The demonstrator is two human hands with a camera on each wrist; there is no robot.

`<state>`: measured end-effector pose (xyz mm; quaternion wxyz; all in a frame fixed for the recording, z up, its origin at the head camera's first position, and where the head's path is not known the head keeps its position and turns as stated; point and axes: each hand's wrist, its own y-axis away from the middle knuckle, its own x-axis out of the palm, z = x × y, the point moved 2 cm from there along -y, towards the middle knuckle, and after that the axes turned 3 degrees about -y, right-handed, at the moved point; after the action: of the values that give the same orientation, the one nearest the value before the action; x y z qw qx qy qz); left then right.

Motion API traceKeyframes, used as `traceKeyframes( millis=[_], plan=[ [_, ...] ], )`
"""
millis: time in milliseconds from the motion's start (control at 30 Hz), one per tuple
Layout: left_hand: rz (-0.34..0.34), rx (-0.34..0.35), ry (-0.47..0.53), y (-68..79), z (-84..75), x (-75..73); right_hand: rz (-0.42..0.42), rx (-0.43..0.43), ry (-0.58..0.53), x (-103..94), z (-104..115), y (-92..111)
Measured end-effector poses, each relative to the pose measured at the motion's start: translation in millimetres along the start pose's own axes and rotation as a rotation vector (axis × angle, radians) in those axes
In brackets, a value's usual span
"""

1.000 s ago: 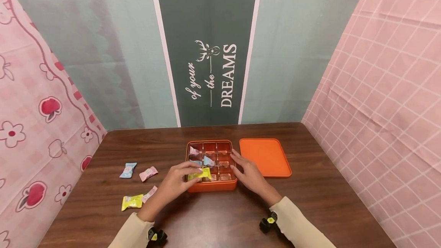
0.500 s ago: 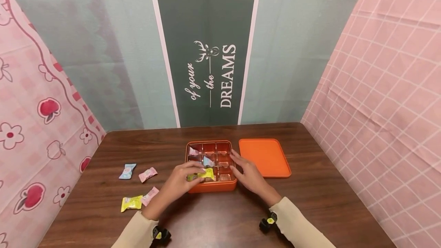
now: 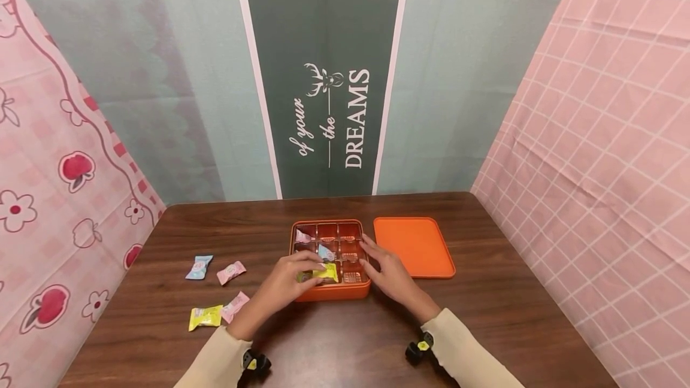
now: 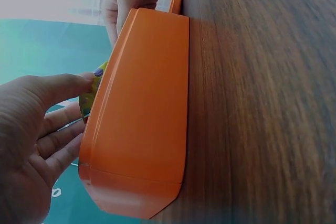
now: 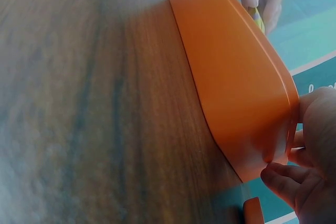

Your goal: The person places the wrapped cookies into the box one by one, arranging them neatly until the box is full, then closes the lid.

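Observation:
In the head view my left hand (image 3: 291,274) pinches a yellow wrapped candy (image 3: 330,272) over the front middle compartment of an orange divided box (image 3: 331,294). The left wrist view shows the thumb against that candy (image 4: 94,90), right at the box rim. My right hand (image 3: 392,274) touches the right side of the box, its fingers extended along the rim. A pink candy (image 3: 303,236) lies in the back left compartment and a blue candy (image 3: 326,252) in the centre one. The left hand partly hides the front left compartment.
Left of the box lie a blue candy (image 3: 199,267), a pink candy (image 3: 232,272), another pink candy (image 3: 235,306) and a yellow candy (image 3: 205,317). A flat orange lid (image 3: 414,246) rests on the wooden table (image 3: 334,346), right of the box.
My left hand has shifted slightly right with the yellow candy, from near the front left compartment to the front middle one. The right hand has stayed at the box's side.

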<state>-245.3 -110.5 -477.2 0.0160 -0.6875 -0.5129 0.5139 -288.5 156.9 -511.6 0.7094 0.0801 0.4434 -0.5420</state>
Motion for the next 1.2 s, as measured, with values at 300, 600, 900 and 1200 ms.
traceKeyframes(
  millis=[300,600,900,1200],
  plan=[
    [0.04,0.004,-0.023,-3.4,-0.2,4.4,0.005,-0.007,0.001,-0.7,-1,0],
    [0.056,0.037,-0.036,-5.7,1.8,10.2,0.01,0.017,0.004,-0.8,0,0],
    [0.112,0.017,-0.032,-9.5,0.1,10.9,0.005,0.006,-0.001,-0.6,0,0],
    [0.185,0.015,-0.007,-11.5,-1.0,9.2,0.007,-0.01,-0.01,-0.4,0,-1]
  ],
)
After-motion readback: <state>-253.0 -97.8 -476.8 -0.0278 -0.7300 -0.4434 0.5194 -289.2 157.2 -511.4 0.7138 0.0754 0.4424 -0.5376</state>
